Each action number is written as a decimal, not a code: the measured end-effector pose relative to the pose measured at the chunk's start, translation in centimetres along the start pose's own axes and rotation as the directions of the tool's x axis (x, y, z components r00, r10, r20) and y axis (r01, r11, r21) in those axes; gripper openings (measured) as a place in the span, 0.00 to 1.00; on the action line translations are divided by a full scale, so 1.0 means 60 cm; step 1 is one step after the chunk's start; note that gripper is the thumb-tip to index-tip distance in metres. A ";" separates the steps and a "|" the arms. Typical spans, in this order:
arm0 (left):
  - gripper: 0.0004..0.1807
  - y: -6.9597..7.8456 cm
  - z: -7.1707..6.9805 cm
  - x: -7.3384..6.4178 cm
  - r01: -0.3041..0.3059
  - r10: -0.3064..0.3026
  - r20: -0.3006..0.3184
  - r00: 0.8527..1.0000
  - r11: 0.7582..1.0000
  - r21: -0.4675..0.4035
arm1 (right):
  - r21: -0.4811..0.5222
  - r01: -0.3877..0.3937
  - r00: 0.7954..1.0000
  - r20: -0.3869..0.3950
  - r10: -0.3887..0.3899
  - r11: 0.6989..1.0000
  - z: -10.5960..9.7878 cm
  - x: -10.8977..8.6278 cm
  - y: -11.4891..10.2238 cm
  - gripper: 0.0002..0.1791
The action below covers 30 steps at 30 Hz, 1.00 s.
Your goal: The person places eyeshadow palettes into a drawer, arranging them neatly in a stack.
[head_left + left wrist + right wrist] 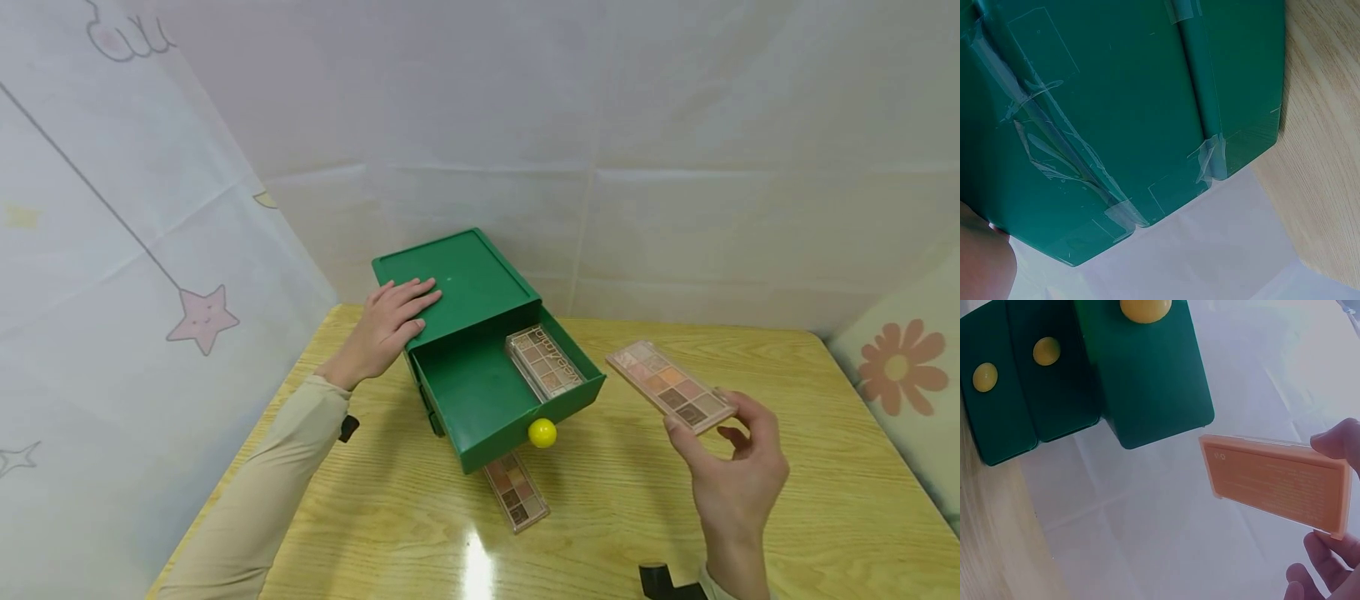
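Note:
A green drawer cabinet (pixel 472 279) stands on the table, its top drawer (pixel 468 400) pulled out. My left hand (pixel 386 327) rests on the cabinet's top with fingers spread. Inside the drawer, along its right side, lies an eyeshadow palette (pixel 546 360) with a clear lid. To the right of the drawer, my right hand (pixel 738 467) pinches another eyeshadow palette (pixel 671 385) by its near end, above the table. The right wrist view shows the orange back of that held palette (pixel 1275 481), with small print on it.
A third eyeshadow palette (pixel 517 492) lies on the wooden table (pixel 600 533), partly under the open drawer. A yellow knob (pixel 542 432) sticks out from the drawer front. In the right wrist view, two lower drawers (pixel 1054 394) are closed. A pale printed cloth (pixel 675 233) hangs behind.

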<state>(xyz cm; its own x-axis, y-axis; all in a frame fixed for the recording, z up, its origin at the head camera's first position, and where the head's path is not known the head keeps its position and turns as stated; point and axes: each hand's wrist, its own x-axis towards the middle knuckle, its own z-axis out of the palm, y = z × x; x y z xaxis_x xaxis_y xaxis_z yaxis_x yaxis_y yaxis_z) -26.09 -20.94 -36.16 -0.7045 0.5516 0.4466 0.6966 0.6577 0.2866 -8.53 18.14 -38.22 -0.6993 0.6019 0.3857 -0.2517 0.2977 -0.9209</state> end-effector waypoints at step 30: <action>0.24 -0.007 0.006 -0.001 -0.006 0.006 0.001 1.000 1.000 -0.012 | 0.246 0.159 0.981 0.069 -0.181 0.956 0.039 -0.029 -0.031 0.32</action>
<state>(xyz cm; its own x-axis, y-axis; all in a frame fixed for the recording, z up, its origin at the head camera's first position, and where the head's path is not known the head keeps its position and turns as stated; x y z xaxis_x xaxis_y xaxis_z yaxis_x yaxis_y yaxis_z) -26.39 -21.08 -36.64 -0.7001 0.5563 0.4477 0.7027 0.6481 0.2936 -8.41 14.84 -37.33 -0.6867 0.4854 0.5411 -0.5167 0.1977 -0.8331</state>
